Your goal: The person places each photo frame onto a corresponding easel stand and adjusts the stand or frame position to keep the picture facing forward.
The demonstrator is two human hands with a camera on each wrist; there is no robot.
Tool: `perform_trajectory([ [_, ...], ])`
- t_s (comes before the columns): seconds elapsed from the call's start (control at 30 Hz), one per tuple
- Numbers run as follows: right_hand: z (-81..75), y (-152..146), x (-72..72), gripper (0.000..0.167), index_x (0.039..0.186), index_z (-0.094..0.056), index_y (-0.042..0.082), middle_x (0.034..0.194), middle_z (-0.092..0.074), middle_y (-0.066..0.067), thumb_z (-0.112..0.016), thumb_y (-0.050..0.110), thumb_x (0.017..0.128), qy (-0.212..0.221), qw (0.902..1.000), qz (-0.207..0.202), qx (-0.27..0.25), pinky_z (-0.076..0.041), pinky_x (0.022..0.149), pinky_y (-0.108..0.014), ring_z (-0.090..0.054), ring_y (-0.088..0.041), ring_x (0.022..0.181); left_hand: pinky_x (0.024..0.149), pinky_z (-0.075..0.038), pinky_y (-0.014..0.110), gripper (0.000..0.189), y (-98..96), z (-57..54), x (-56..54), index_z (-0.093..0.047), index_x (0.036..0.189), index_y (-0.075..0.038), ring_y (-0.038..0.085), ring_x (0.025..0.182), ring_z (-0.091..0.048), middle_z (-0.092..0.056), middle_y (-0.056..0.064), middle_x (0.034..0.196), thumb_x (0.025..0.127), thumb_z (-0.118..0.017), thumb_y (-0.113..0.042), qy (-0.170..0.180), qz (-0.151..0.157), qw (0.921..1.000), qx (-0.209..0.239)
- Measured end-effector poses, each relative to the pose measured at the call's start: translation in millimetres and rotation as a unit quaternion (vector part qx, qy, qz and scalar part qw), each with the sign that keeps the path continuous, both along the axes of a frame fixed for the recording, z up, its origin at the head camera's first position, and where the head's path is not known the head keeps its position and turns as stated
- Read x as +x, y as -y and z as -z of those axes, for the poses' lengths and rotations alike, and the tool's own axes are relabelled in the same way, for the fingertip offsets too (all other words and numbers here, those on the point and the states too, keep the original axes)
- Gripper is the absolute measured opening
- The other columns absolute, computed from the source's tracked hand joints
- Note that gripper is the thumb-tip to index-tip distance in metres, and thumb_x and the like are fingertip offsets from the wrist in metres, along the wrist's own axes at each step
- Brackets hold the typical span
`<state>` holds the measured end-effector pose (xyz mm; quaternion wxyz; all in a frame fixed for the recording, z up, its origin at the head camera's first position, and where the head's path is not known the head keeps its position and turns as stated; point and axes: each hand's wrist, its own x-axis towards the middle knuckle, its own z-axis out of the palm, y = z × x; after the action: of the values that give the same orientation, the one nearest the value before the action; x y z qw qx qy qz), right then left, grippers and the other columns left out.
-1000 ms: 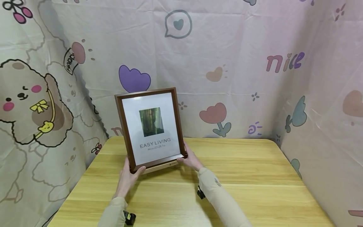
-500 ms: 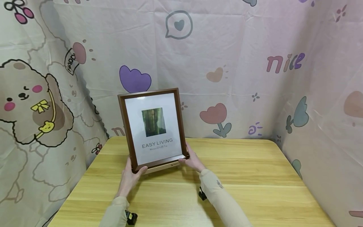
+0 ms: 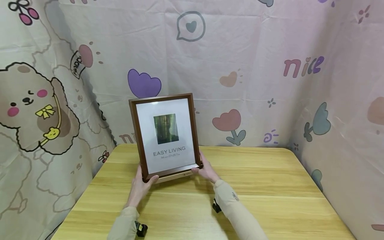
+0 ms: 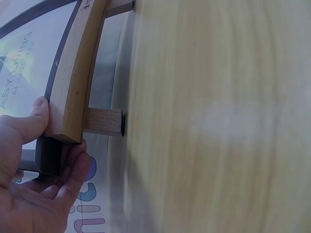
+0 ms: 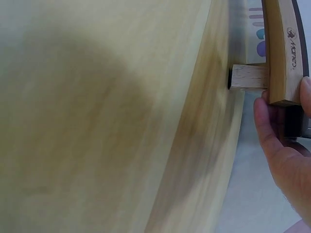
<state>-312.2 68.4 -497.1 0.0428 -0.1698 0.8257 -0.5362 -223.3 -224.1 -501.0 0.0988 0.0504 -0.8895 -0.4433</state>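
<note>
A brown picture frame (image 3: 166, 133) with a white "EASY LIVING" insert leans back, slightly turned, on the light wooden ledge (image 3: 175, 176) of a small stand. My left hand (image 3: 139, 188) grips the frame's lower left corner, thumb in front at the ledge's end. At the lower right corner, my right hand (image 3: 208, 170) holds frame and ledge the same way. Below the ledge, the left wrist view shows a short wooden leg (image 4: 103, 121) with a dark foot; another leg (image 5: 249, 76) appears in the right wrist view. Whether the feet touch the tabletop I cannot tell.
The light wood table (image 3: 255, 200) spreads out in front and to the right. Printed cloth (image 3: 192, 60) hangs behind the table and along both sides. Dark wrist cameras (image 3: 141, 229) sit under the sleeves.
In the head view, the frame, stand and both hands have shifted slightly to the right, the background drifting right a little too. Both hands keep their hold on the lower corners.
</note>
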Motion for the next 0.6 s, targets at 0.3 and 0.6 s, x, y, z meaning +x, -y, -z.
perform_trajectory([
  [0.3, -3.7, -5.7, 3.6, 0.099, 0.163, -0.01, 0.023, 0.13, -0.063, -0.028, -0.073, 0.007, 0.089, 0.022, 0.9996, 0.015, 0.005, -0.039, 0.114, -0.061, -0.062, -0.039, 0.12, 0.118, -0.029, 0.067, 0.112, -5.6, 3.3, -5.0, 0.01, 0.163, -0.023, 0.052, 0.144, -0.035, -0.03, 0.03, 0.16, 0.091, -0.074, -0.041, -0.012, -0.004, 0.9999, -0.001],
  [0.6, -1.6, -10.5, 3.4, 0.1, 0.163, -0.009, 0.02, 0.131, -0.062, -0.031, -0.073, 0.003, 0.087, 0.012, 0.9997, 0.019, 0.005, -0.042, 0.111, -0.061, -0.063, -0.041, 0.118, 0.121, -0.024, 0.065, 0.112, -10.0, 0.0, -4.4, 0.014, 0.161, -0.017, 0.052, 0.148, -0.026, -0.019, 0.031, 0.163, 0.093, -0.069, -0.047, 0.017, 0.002, 0.9998, 0.0],
])
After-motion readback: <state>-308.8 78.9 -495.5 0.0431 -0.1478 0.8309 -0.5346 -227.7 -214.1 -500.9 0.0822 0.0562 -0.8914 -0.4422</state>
